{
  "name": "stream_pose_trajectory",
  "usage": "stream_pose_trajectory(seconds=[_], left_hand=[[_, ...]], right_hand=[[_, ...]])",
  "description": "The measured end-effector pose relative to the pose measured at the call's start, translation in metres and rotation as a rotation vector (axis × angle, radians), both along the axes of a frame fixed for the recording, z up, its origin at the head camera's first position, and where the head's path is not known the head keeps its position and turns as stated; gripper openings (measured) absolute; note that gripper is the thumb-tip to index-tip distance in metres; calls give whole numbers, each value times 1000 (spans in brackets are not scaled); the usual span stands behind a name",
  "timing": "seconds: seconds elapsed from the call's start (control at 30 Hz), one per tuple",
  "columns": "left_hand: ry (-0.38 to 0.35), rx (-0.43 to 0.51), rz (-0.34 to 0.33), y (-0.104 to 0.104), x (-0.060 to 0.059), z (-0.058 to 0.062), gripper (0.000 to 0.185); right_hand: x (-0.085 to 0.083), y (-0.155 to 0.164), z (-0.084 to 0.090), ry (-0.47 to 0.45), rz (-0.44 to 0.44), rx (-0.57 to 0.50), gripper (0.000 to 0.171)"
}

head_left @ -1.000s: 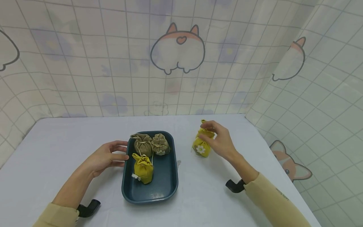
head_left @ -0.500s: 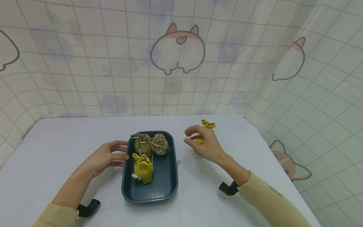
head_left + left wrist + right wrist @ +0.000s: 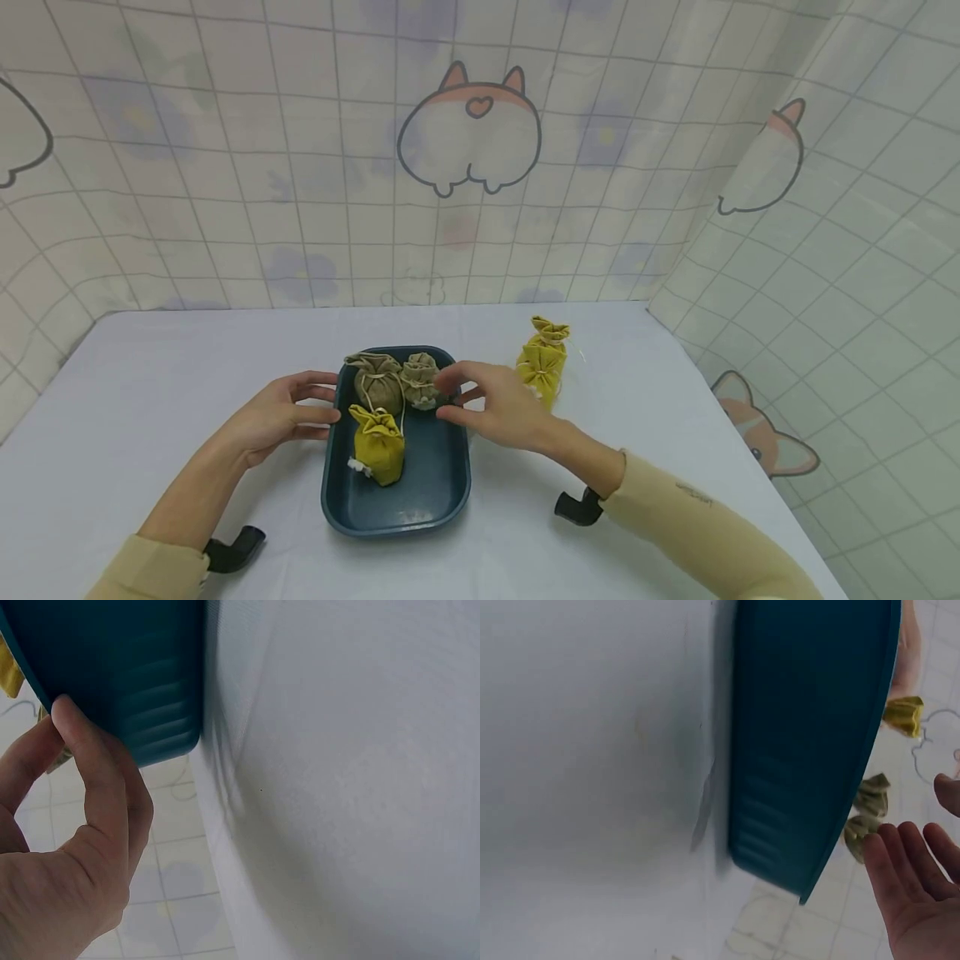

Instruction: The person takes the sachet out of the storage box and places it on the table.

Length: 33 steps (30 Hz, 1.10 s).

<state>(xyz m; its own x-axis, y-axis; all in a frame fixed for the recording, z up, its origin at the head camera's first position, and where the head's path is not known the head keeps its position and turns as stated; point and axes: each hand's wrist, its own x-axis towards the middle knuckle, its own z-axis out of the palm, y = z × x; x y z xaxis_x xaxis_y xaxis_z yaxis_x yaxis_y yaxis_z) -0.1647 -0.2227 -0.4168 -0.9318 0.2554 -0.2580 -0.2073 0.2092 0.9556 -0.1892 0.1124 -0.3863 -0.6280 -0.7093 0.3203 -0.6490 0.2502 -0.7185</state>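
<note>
Against the left rim of the dark teal tray (image 3: 431, 500), my left hand (image 3: 281, 417) rests its fingertips on the edge. The left wrist view has those fingertips (image 3: 67, 712) touching the tray wall. Over the tray's right rim hovers my right hand (image 3: 498, 408), fingers apart and holding nothing. Its fingertips are close to an olive drawstring pouch (image 3: 422, 379) in the tray's back right corner. Another olive pouch (image 3: 377, 387) sits at the back left. In front of it is a yellow drawstring pouch (image 3: 381, 454) with a white flower.
Right of the tray, two yellow pouches stand on the white tabletop (image 3: 225, 342), the rear pouch (image 3: 551, 329) behind the front pouch (image 3: 542, 367), which my right hand partly hides. A patterned curtain (image 3: 300, 208) hangs behind the table.
My right hand has moved left from the yellow pouches on the table to above the tray's right rim, uncovering those pouches. The left hand and the tray have stayed put.
</note>
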Motion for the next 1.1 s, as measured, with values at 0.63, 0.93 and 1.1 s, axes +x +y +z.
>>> stream_pose_trajectory(seconds=[0.63, 0.93, 1.1], left_hand=[[-14, -7, 4, -1, -1, 2, 72], [-8, -6, 0, -1, -1, 2, 72], [-11, -7, 3, -1, -1, 1, 72]], right_hand=[[6, -53, -12, 5, 119, 186, 43], [9, -63, -16, 44, 104, 186, 40], [10, -65, -18, 71, 88, 166, 35]])
